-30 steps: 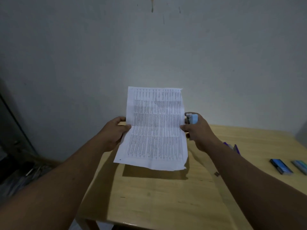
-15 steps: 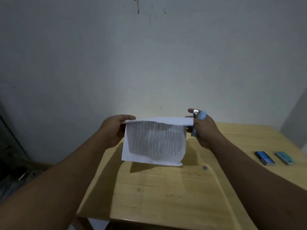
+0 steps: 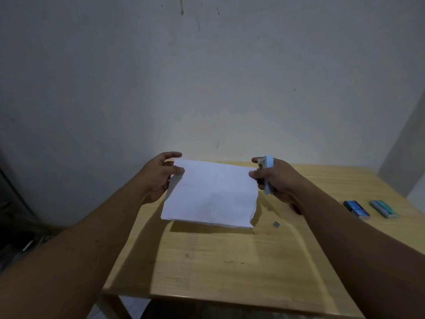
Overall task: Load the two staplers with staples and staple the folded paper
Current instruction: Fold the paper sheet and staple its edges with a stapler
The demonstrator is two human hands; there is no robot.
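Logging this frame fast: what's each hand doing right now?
Left hand: shut on the paper, pinching its left edge.
Right hand: shut on the stapler, thumb also pinching the paper's right edge.

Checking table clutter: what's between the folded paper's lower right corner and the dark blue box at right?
In the head view, one small grey piece lies on the table near the folded paper; bare wood from there to the dark blue box.
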